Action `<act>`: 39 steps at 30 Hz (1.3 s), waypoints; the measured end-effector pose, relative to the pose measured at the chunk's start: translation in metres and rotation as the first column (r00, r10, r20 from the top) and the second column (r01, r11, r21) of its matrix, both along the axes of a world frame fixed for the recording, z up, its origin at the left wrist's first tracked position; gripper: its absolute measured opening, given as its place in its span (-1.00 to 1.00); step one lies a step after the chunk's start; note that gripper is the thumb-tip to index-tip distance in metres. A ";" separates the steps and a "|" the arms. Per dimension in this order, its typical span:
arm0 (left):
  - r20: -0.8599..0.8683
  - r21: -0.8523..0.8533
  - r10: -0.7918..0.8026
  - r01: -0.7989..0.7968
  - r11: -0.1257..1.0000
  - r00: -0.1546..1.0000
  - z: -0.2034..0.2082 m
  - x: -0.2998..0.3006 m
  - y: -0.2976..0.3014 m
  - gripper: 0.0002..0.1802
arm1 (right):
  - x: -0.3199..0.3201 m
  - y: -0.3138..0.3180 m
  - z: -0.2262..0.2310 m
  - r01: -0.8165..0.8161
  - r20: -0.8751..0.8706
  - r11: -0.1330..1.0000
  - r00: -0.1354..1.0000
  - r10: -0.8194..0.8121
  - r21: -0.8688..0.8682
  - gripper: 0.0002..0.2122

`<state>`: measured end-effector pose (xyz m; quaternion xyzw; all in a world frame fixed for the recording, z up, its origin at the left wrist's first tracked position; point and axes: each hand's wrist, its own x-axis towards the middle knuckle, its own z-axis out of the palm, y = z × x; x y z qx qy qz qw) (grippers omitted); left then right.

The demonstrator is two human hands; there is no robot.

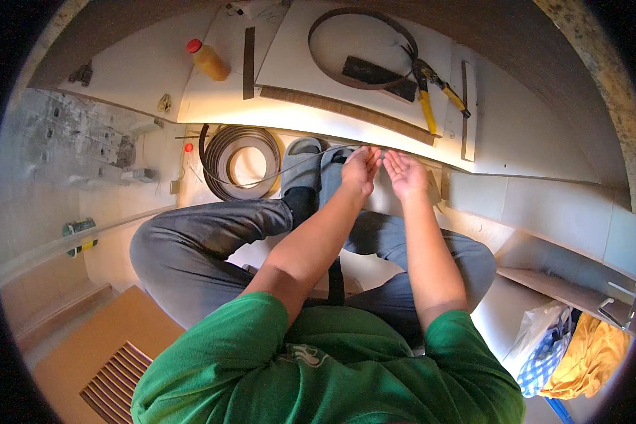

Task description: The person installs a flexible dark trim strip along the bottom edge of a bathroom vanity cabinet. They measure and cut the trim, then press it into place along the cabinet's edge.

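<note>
We pinch a thin strip of edge banding (311, 157) in our left hand (361, 169); it trails left to the coil (242, 164). Our right hand (405, 173) lies open, palm up, just beside.

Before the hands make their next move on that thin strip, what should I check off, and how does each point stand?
1. Left hand on the thin strip: ok, its fingertips meet the strip's end.
2. Right hand gripping it: cannot tell; palm up, fingers half curled beside the left.
3. Strip running free back to the coil: ok, no snag visible.
4. Strip end lined up with the white board's edge: cannot tell, the hands hide it.
5. Yellow-handled cutters close by: ok, lying on the board above the hands.
</note>
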<state>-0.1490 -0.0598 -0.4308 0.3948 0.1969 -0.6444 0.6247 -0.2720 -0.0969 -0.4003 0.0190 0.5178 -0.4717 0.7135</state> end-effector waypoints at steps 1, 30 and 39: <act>0.005 0.011 0.007 -0.007 1.000 1.000 0.000 0.000 -0.001 -0.77 | 0.000 0.000 0.001 -0.003 0.005 1.000 1.000 0.003 0.003 -0.74; 0.071 0.102 0.126 -0.133 0.986 0.989 0.012 0.007 -0.007 -0.78 | 0.039 0.002 0.002 -0.094 -0.124 0.995 0.988 0.091 -0.022 -0.65; 0.045 0.048 0.294 -0.296 0.954 0.955 0.027 0.050 0.008 -0.68 | 0.042 -0.005 0.004 -0.101 -0.238 0.994 0.965 0.107 0.034 -0.74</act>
